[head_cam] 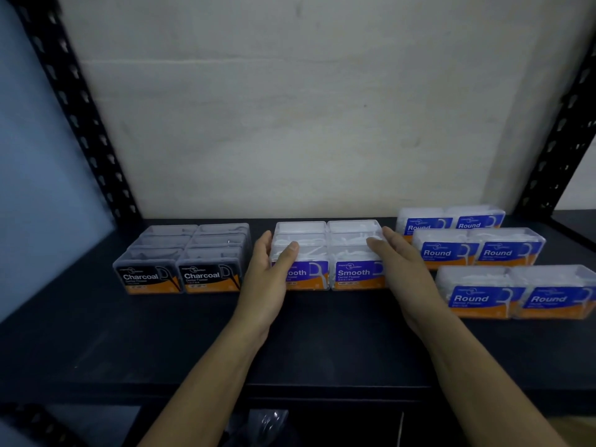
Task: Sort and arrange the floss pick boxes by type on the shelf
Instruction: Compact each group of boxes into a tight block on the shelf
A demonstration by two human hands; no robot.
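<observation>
Three groups of floss pick boxes stand on the black shelf [96, 343]. Black-labelled Charcoal boxes [180, 259] form a block on the left. Purple-labelled Smooth boxes [335, 253] form the middle block. Blue-labelled Round boxes [480, 250] sit in three staggered pairs on the right. My left hand [269, 279] presses flat against the left side of the Smooth block, thumb lying on top. My right hand [403, 272] presses against the block's right side with straight fingers, thumb on top.
Black perforated shelf uprights rise at the left [74, 104] and right [561, 130]. A pale wall backs the shelf. A narrow gap separates the Charcoal and Smooth blocks. The front Round pair [516, 295] sits close to my right wrist.
</observation>
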